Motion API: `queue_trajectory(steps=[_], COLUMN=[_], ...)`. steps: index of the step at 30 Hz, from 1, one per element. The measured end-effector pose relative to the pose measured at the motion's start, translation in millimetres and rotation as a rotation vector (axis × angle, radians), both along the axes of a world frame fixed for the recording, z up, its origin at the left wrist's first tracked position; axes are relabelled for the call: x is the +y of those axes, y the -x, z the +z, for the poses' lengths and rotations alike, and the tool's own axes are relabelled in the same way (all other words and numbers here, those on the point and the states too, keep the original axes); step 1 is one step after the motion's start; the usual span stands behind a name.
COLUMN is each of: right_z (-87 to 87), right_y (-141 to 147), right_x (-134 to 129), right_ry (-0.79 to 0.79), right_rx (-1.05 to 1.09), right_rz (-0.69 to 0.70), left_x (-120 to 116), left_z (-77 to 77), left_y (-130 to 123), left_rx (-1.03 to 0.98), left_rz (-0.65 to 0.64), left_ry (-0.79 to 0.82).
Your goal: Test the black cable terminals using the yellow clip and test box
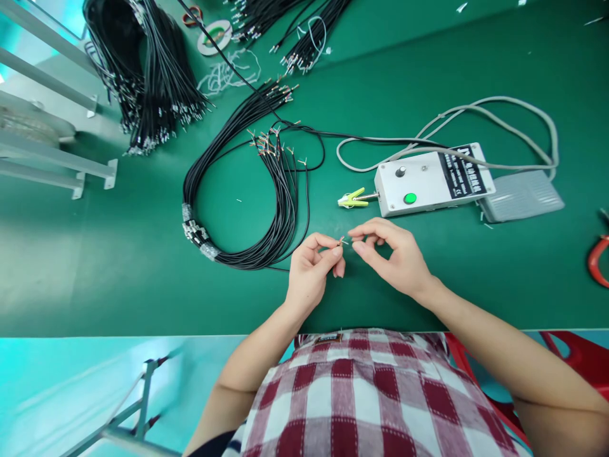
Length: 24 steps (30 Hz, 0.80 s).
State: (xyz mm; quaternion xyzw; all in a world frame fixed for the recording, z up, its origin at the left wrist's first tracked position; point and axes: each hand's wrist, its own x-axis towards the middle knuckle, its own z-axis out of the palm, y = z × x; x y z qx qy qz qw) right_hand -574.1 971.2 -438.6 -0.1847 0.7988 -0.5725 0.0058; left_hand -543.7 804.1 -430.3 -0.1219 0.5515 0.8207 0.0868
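Between thumb and forefinger, my left hand (316, 266) pinches the end of a black cable, its thin stripped wires (343, 241) poking out past the fingertips. Close by on the right is my right hand (392, 254), thumb and fingers apart, with nothing visible in it and a small gap to the wires. A looped bundle of black cables (204, 171) lies to the left, several of its ends fanned into bare coloured wires. Beyond my right hand sits a white control box (431, 181) with a green button and a yellow clip (353, 198) at its left end.
A grey foot pedal (521, 195) rests against the box, its grey cord (554, 136) looping behind. More black cables (162, 70) hang at the upper left, near a roll of tape (215, 37). Red-handled pliers (598, 261) lie at the right edge. Metal legs (52, 158) stand at left.
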Motion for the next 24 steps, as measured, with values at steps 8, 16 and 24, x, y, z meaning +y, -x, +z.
queue_trajectory(steps=[8, 16, 24], right_z=[-2.0, -9.9, -5.4], right_y=[-4, -13, -15], right_x=[-24, -38, -35], right_ry=[0.31, 0.652, 0.66], right_rx=[-0.3, -0.73, -0.635], right_rz=[-0.073, -0.13, -0.113], left_x=[1, 1, -1], left_z=[-1.0, -4.5, -6.0], left_y=[1, -2, 2], left_rx=[-0.009, 0.002, 0.19], left_rz=[-0.008, 0.002, -0.036], left_ry=[-0.009, -0.056, 0.118])
